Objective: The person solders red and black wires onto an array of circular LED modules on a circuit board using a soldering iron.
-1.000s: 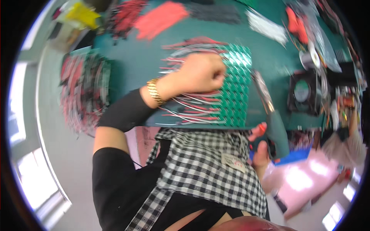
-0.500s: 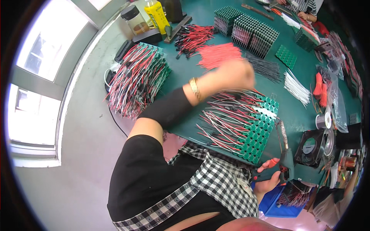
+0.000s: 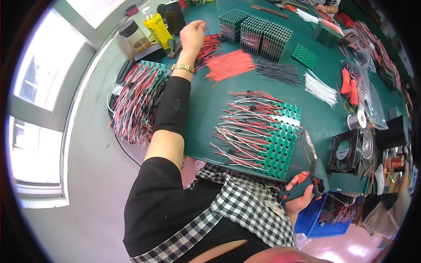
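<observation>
My left hand (image 3: 193, 38), a gold bracelet at its wrist, is raised at the far left over a pile of red and black wires with black connectors (image 3: 208, 49). Its fingertips are pinched together; what lies in them is too small to make out. At the front right my right hand (image 3: 300, 199) grips the handle of a dark green soldering gun (image 3: 319, 177), whose metal tip points up beside a panel of round green circuit boards (image 3: 283, 147). Red, white and black wires (image 3: 243, 131) trail leftward from that panel, which lies on the green table (image 3: 199, 114).
Loose red wires (image 3: 230, 65), black wires (image 3: 278, 71) and white wires (image 3: 321, 90) lie behind the panel. Stacked green boards (image 3: 263, 35) stand at the back. A wired bundle (image 3: 140, 101) sits left. A solder spool (image 3: 357, 119) and fan (image 3: 345, 151) stand right. Another person's hand (image 3: 323, 8) shows far off.
My left hand has swung from above the wired panel to the far left, over the connector wires. My right hand still grips the soldering gun. The whole view has shifted slightly.
</observation>
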Demonstrator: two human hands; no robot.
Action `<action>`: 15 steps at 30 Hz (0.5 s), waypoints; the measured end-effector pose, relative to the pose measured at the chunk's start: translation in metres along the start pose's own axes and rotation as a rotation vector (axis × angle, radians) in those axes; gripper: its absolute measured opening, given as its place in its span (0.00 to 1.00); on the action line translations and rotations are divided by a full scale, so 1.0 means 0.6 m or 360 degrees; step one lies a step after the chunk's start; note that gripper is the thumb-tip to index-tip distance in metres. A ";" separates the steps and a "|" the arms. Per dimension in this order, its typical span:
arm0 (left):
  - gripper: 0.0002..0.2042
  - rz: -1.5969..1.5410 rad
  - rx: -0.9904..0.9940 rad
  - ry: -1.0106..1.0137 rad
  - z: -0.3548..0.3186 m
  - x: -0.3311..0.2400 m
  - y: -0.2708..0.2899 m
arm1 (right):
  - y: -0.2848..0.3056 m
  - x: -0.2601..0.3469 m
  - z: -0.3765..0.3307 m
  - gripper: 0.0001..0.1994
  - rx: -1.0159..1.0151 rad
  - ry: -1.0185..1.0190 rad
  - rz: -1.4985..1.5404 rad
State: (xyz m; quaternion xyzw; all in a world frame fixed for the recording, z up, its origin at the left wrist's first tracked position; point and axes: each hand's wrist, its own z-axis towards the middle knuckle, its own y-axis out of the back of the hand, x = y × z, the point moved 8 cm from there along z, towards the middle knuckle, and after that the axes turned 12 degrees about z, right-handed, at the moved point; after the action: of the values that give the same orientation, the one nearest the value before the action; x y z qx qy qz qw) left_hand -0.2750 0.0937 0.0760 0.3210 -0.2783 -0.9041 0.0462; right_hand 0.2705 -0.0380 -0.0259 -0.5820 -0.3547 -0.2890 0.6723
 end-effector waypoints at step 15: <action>0.04 -0.0789 0.1171 -0.0827 -0.356 -0.329 -0.015 | 0.042 -0.011 -0.033 0.28 -0.0079 -0.0018 -0.0031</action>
State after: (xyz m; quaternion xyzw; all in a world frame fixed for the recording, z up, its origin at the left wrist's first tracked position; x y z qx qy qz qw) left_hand 0.0113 0.0520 0.0442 0.1370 -0.4957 -0.7801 -0.3564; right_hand 0.2899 -0.0540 -0.0474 -0.5966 -0.3569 -0.3010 0.6528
